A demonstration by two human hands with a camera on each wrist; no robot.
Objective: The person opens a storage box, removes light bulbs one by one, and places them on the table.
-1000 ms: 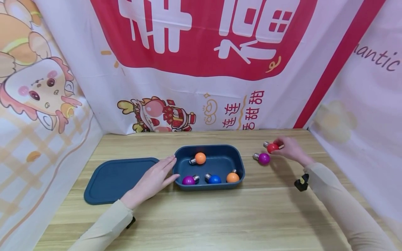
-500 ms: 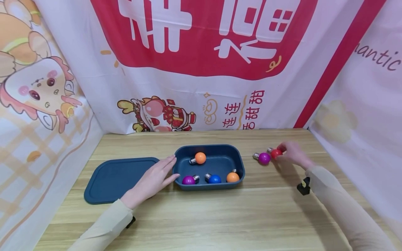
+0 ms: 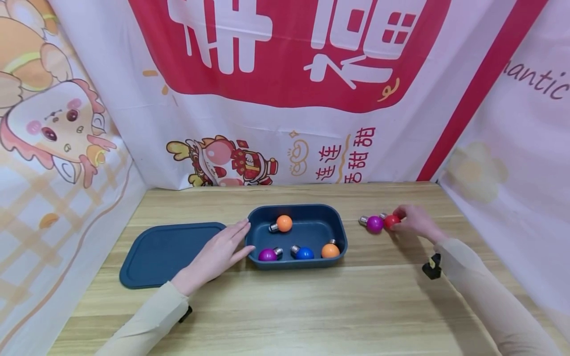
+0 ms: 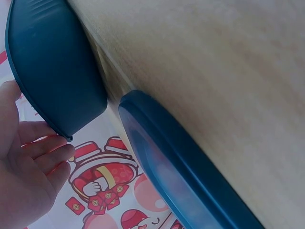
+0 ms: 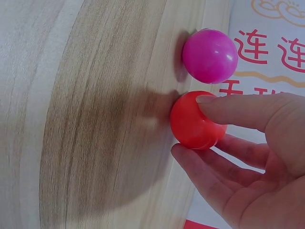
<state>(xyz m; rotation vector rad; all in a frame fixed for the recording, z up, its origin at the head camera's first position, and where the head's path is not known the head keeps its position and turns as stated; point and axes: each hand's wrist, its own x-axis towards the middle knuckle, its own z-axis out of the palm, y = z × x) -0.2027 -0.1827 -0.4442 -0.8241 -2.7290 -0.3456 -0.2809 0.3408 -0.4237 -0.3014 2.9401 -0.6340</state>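
Observation:
My right hand [image 3: 416, 222] pinches a red light bulb [image 5: 193, 121] between thumb and fingers, low at the tabletop. Right beside it lies a purple light bulb [image 3: 374, 224], its metal base pointing left. My left hand [image 3: 216, 254] rests with straight fingers against the left rim of a dark blue rectangular box [image 3: 296, 264]. Inside the box lie two orange bulbs [image 3: 284, 223], a blue bulb [image 3: 305, 253] and another purple bulb [image 3: 267, 255]. In the left wrist view, the fingertips [image 4: 64, 151] touch the box's outer edge.
A dark blue lid [image 3: 166, 254] lies flat on the wooden table [image 3: 303, 311], left of the box and partly behind the left hand. Printed cloth [image 3: 285, 118] hangs at the back and along both sides of the table.
My right hand has lowered the red bulb and brought it slightly right and nearer, to the right side of the purple bulb. The left hand and the box have stayed put.

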